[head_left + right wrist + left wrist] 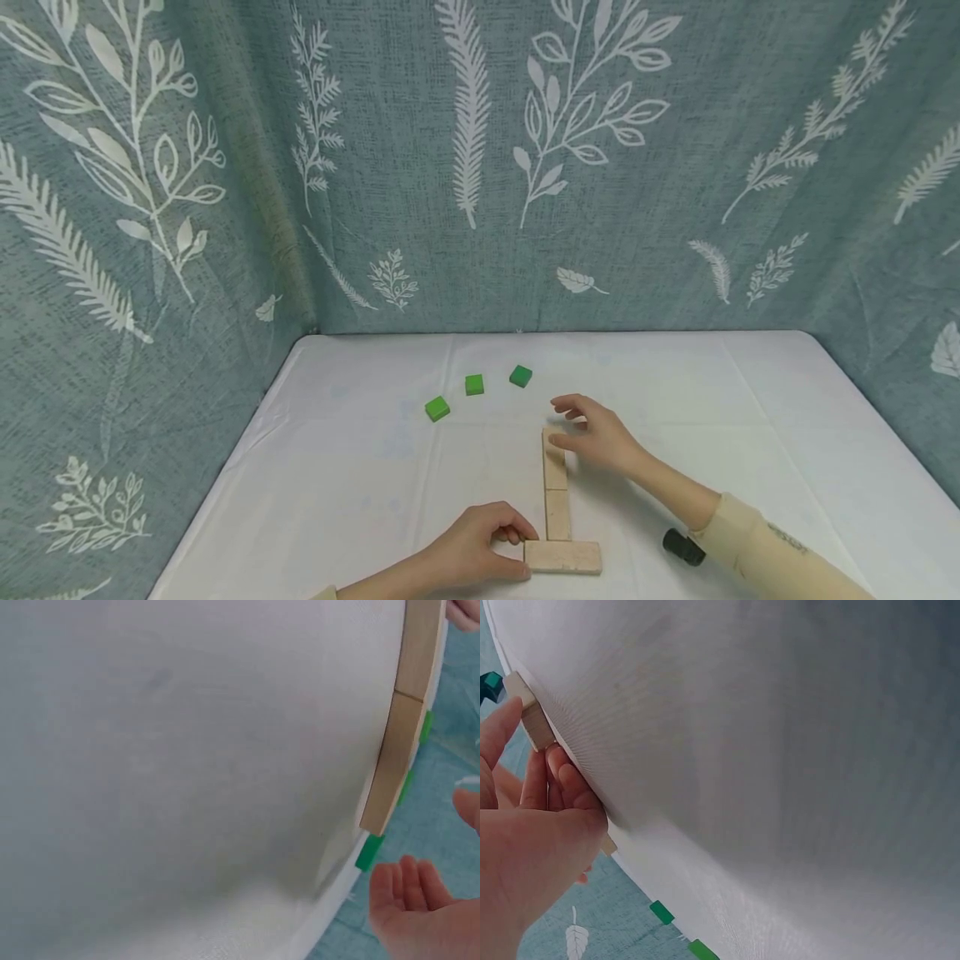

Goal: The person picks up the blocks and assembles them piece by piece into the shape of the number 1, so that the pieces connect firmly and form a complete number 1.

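Three pale wooden blocks lie on the white cloth. Two run end to end away from me, a far block (pixel 554 467) and a middle block (pixel 558 515). The near block (pixel 562 557) lies crosswise at their near end. My left hand (pixel 472 546) pinches the left end of this near block between thumb and fingers; the left wrist view shows the thumb on the block (pixel 531 712). Around the far block's end hovers my right hand (pixel 600 433), its fingers loosely bent with a gap to the thumb. In the right wrist view the right hand (pixel 420 915) holds nothing.
Three small green blocks sit farther back: a left one (pixel 437 408), a middle one (pixel 474 384) and a darker right one (pixel 521 376). A black object (pixel 683 547) lies beside the right sleeve (pixel 757 542). A patterned blue-green curtain (pixel 510 275) stands behind the table.
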The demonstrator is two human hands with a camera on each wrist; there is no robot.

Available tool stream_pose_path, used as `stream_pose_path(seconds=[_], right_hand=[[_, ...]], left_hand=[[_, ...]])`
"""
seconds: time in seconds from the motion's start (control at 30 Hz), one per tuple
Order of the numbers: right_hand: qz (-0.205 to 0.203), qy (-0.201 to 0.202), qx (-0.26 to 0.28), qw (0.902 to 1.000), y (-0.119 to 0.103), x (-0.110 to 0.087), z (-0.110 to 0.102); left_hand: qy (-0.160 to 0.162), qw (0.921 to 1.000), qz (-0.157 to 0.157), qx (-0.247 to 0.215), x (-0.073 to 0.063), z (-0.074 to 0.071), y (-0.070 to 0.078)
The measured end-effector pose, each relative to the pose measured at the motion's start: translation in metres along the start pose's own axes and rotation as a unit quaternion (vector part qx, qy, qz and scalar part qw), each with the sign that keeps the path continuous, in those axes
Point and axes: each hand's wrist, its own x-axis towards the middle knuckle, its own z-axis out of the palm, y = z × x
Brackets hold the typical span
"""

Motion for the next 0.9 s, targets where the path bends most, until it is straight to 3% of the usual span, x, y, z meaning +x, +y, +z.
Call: stream_pose_path(seconds=[0.2, 0.5, 0.9], right_hand=[[0.014, 0.000, 0.044, 0.9989, 0.003, 0.014, -0.002], [0.006, -0.016, 0.064, 0.9978, 0.007, 0.035, 0.000], [0.026, -0.018, -0.012, 0.9994, 0.011, 0.067, -0.002]], left_hand=[[0.001, 1.0000, 0.007, 0.000, -0.001, 0.000, 0.000], [0.001, 0.9999, 0.009, -0.011, -0.001, 0.000, 0.001], [0.000, 0.9999, 0.008, -0.013, -0.002, 0.000, -0.002]])
